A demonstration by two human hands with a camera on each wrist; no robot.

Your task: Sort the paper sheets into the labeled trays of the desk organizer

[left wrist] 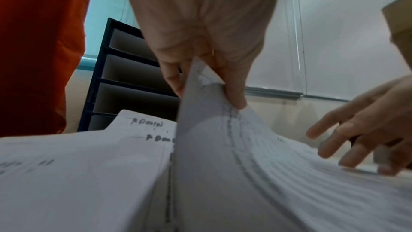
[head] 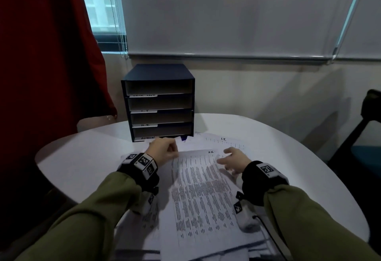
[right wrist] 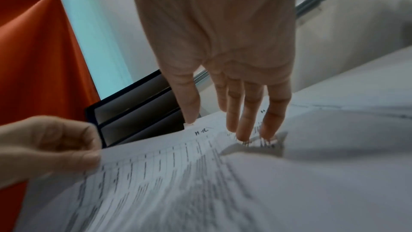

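Observation:
A dark blue desk organizer with four labeled trays stands at the back of the round white table. Before it lies a loose pile of printed sheets. My left hand pinches the top left corner of the uppermost printed sheet, marked H.R., and lifts that corner. My right hand is open, its straight fingertips pressing down near the sheet's top right. Sheets marked ADMIN lie under the lifted one on the left.
A person in a red garment stands at the table's left, close to the organizer. A dark chair is at the right edge. Lowered window blinds fill the wall behind. Bare tabletop shows left and right of the pile.

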